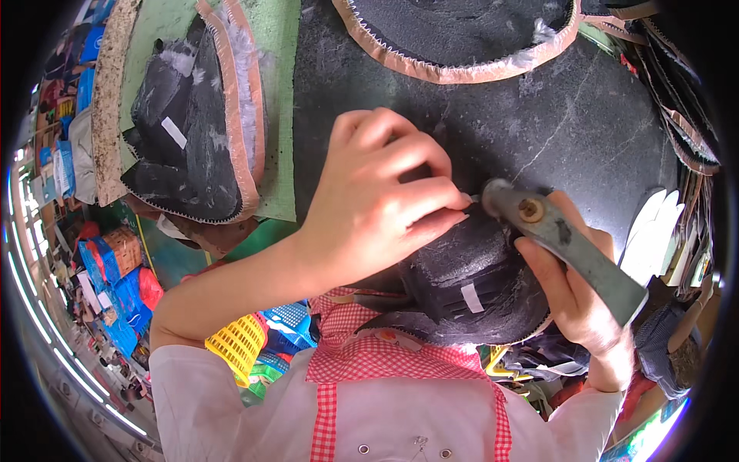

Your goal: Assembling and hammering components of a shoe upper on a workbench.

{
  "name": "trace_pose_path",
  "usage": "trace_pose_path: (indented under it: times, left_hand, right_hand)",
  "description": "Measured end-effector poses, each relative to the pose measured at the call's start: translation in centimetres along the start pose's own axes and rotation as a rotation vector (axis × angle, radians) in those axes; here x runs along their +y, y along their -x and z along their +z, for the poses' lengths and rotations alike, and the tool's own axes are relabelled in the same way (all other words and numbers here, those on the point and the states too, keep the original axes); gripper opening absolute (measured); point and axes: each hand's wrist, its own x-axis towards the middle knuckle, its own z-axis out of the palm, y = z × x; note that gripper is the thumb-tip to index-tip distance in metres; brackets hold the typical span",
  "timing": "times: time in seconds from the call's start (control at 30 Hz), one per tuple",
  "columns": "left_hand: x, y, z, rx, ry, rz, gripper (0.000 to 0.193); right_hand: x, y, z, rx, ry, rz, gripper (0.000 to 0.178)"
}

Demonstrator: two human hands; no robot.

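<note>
Hands working a black shoe upper

Left hand pinches its top edge; right hand grips grey metal pliers against it.

At frame centre, a black shoe upper carries a small white label. The pliers at centre right are dull grey. A red-and-white gingham apron lies over a white garment at the bottom. The black worktop has pale cracks. At lower left sits a yellow basket; at upper left, a green mat.
</note>
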Motion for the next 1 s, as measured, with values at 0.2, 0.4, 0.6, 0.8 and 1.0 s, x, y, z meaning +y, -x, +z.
trace_pose_path:
  times: [0.2,0.4,0.6,0.8,1.0]
  left_hand:
    - [1.0,0.4,0.5,0.070,-0.099,0.039,0.017]
    - [1.7,0.1,-0.2,0.013,-0.141,0.019,0.023]
    - [0.5,1.4,0.2,0.060,-0.015,-0.062,0.019]
    - [1.6,1.4,0.8,0.082,-0.030,-0.058,0.017]
    - [1.7,1.3,0.6,0.069,-0.090,-0.003,0.018]
  right_hand:
    - [0.7,-0.3,0.1,-0.053,0.087,-0.105,0.028]
    - [0.2,0.2,0.6,-0.135,0.213,0.000,0.022]
    - [0.0,-0.7,0.1,-0.045,0.040,-0.116,0.018]
    - [-0.3,-0.5,-0.2,-0.009,-0.004,-0.085,0.015]
    - [-2.0,-0.6,-0.8,-0.061,0.064,0.051,0.018]
